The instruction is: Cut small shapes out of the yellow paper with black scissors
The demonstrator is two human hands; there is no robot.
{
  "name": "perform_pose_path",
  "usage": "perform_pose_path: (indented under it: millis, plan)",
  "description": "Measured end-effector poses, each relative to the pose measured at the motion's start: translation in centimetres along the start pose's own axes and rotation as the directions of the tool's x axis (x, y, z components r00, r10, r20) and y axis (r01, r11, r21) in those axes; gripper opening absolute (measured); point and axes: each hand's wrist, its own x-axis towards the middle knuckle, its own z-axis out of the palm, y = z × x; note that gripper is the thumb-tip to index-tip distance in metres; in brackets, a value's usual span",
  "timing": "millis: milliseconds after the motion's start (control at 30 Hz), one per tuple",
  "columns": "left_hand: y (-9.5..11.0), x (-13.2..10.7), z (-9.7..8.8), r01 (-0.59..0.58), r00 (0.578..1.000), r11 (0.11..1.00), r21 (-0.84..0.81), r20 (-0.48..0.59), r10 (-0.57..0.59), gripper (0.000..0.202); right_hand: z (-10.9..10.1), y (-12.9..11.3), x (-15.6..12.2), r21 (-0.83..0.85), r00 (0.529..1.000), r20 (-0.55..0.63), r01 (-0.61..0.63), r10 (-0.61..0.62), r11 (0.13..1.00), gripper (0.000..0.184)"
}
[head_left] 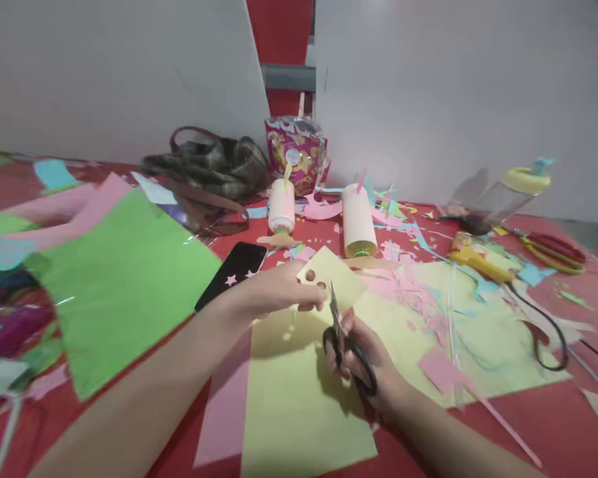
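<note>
My left hand (279,292) pinches a small pale yellow piece of paper (339,273) with a couple of round holes near its edge, holding it above the table. My right hand (366,362) grips black-handled scissors (339,332), fingers through the loops, blades pointing up into the lower edge of that paper piece. Below both hands lies a larger pale yellow sheet (294,405) on top of a pink sheet (224,411).
A green sheet (124,279) lies left, a black phone (232,272) beside it. Two pink paper-wrapped rolls (282,206) (359,222), a snack bag (296,153) and a dark bag (209,166) stand behind. A yellow glue gun (476,262), red scissors (553,249), a bottle (508,192) and paper scraps sit right.
</note>
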Motion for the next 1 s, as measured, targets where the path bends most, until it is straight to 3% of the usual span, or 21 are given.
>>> perform_pose_path:
  millis: [367,600,767,1000]
  plan:
    - [0.4,0.1,0.0,-0.052,0.997,0.996,-0.077,0.048,0.055,0.006,-0.2,-0.2,-0.3,-0.044,0.999,-0.008,-0.044,0.044,0.998,0.032]
    - [0.0,0.1,-0.3,-0.013,0.999,0.995,-0.104,0.037,0.017,0.007,0.0,-0.4,-0.3,-0.060,0.998,-0.027,-0.065,0.063,0.996,0.033]
    - [-0.1,0.2,-0.8,0.011,0.995,0.994,-0.108,0.097,-0.001,0.011,0.1,-0.6,-0.1,-0.055,0.995,-0.036,-0.098,0.096,0.994,0.036]
    - [-0.2,0.2,-1.5,0.047,0.992,0.999,-0.025,0.123,-0.043,0.015,0.2,-0.7,-0.1,-0.081,0.988,-0.035,-0.152,0.149,0.985,0.035]
